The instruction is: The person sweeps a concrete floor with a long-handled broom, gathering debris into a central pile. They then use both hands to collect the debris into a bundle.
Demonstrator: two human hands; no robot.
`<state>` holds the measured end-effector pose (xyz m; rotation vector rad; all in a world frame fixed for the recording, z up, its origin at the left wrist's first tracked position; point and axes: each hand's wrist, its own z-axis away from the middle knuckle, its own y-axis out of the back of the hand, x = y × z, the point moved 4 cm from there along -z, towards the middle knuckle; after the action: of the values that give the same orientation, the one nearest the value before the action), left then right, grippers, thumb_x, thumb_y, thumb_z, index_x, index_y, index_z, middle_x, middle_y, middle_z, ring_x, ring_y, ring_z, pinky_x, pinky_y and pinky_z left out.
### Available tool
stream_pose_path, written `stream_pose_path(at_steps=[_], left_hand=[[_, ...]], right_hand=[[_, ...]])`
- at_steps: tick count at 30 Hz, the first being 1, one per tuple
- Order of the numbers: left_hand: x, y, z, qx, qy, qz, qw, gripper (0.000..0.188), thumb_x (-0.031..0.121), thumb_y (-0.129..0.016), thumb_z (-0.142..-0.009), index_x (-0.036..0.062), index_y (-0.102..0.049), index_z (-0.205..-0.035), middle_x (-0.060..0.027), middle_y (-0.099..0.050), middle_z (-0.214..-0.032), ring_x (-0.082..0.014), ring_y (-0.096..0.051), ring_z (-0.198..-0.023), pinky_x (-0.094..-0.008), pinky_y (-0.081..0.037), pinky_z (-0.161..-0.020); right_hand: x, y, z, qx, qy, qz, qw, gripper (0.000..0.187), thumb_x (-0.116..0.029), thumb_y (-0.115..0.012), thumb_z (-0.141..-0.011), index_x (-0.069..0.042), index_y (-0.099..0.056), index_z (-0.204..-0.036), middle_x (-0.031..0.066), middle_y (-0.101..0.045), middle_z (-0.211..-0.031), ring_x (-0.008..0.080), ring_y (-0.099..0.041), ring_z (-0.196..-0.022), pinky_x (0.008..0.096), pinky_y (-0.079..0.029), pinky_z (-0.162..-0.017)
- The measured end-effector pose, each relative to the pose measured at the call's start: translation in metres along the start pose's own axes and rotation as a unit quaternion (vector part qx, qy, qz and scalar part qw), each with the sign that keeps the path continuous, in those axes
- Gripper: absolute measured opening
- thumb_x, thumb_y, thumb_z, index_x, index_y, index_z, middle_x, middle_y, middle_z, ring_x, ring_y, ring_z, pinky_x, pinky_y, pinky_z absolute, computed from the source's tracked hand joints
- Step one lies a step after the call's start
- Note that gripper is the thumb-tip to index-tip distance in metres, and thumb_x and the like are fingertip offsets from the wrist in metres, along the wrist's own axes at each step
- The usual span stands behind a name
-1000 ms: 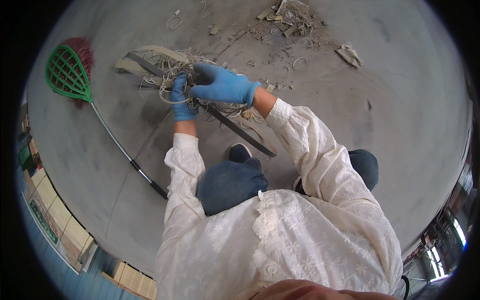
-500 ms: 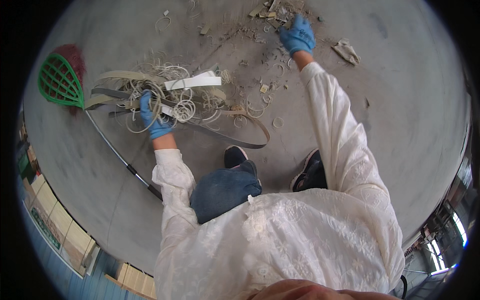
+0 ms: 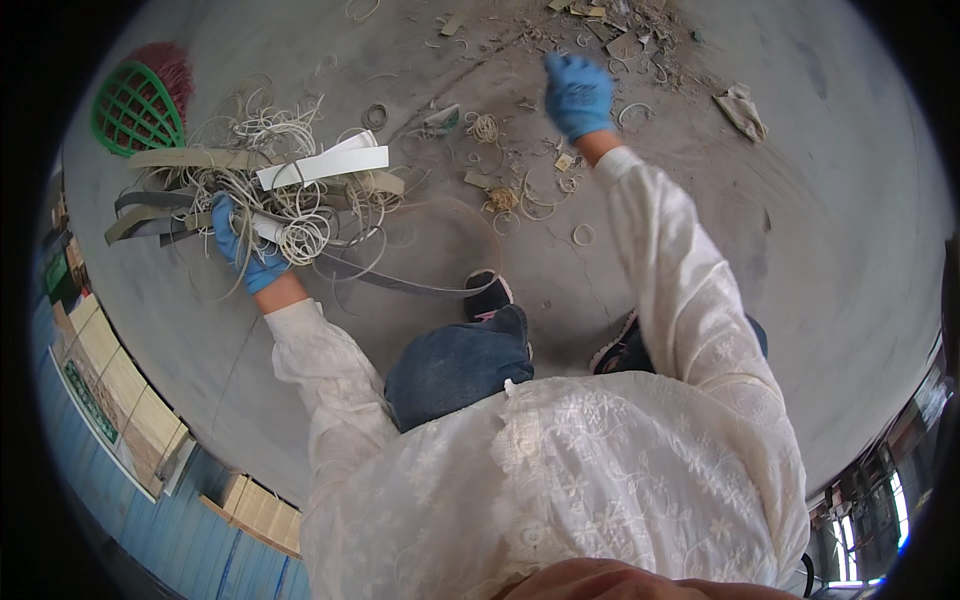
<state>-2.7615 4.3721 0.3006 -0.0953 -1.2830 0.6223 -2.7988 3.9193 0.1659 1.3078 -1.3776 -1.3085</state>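
My left hand, in a blue glove, is closed round a tangled bundle of plastic strips. White, beige and grey flat bands mix there with thin curly rings, and one long grey band trails right past my shoe. My right hand, also gloved in blue, is held over the floor with its fingers curled, slightly blurred. Whatever lies inside those fingers is hidden. Just right of it is a loose pale ring. Below and left lie a coil of thin strip and a small tan clump.
A broom with a green lattice head and dark red bristles lies at the far left. Scraps and dust are piled at the far side, with a crumpled cloth to their right. My shoe stands near the trailing band.
My left hand has carried the bundle leftward, uncovering a coil and small scraps on the floor. My right hand has drawn back from the scrap pile, nearer to me, its fingers now curled.
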Motion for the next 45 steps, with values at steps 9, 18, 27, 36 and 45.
stream_pose_path(at_steps=[9,18,27,36,45], left_hand=[[-0.002,0.009,-0.003,0.016,0.036,-0.002,0.999,0.032,0.023,-0.063,-0.082,0.0072,-0.058,-0.109,-0.0087,-0.062,-0.102,-0.0233,-0.059,-0.094,-0.0386,-0.049,-0.084],[-0.027,0.035,-0.01,0.019,0.116,0.046,0.992,0.029,0.024,-0.064,-0.081,0.0091,-0.06,-0.106,-0.008,-0.062,-0.105,-0.0242,-0.06,-0.096,-0.0396,-0.048,-0.088],[-0.048,0.071,-0.033,0.022,0.096,0.052,0.994,0.018,0.016,-0.062,-0.081,0.0099,-0.063,-0.098,-0.0063,-0.063,-0.097,-0.0212,-0.059,-0.092,-0.0353,-0.048,-0.085],[-0.043,0.056,-0.028,0.022,0.093,0.034,0.995,0.021,0.011,-0.064,-0.078,0.0055,-0.063,-0.099,-0.0053,-0.063,-0.096,-0.0177,-0.06,-0.091,-0.0294,-0.049,-0.082],[-0.027,0.014,-0.023,-0.067,0.105,-0.054,0.991,0.024,0.012,-0.062,-0.082,0.0001,-0.064,-0.103,-0.0061,-0.063,-0.104,-0.0157,-0.06,-0.095,-0.0281,-0.048,-0.085]], right_hand=[[-0.168,0.01,0.066,-0.043,0.12,-0.088,0.988,0.049,-0.039,-0.06,-0.078,-0.008,-0.052,-0.116,0.0119,-0.052,-0.122,0.0319,-0.047,-0.113,0.0496,-0.038,-0.086],[-0.171,-0.016,0.057,-0.151,0.146,-0.124,0.97,0.031,-0.014,-0.053,-0.083,-0.012,-0.052,-0.114,0.0147,-0.058,-0.1,0.0325,-0.06,-0.083,0.0412,-0.052,-0.066],[-0.214,-0.008,0.034,-0.329,0.206,-0.113,0.915,0.022,-0.016,-0.051,-0.086,-0.02,-0.063,-0.105,0.0119,-0.063,-0.094,0.0304,-0.065,-0.085,0.041,-0.053,-0.065],[-0.162,0.071,-0.017,-0.202,0.048,-0.17,0.963,0.019,-0.008,-0.055,-0.077,-0.011,-0.062,-0.095,0.0148,-0.06,-0.102,0.0376,-0.06,-0.091,0.0451,-0.05,-0.074],[-0.28,0.199,-0.024,-0.109,0.179,-0.315,0.926,0.028,-0.016,-0.063,-0.076,-0.008,-0.059,-0.102,0.0135,-0.058,-0.105,0.0322,-0.059,-0.096,0.0415,-0.051,-0.076]])
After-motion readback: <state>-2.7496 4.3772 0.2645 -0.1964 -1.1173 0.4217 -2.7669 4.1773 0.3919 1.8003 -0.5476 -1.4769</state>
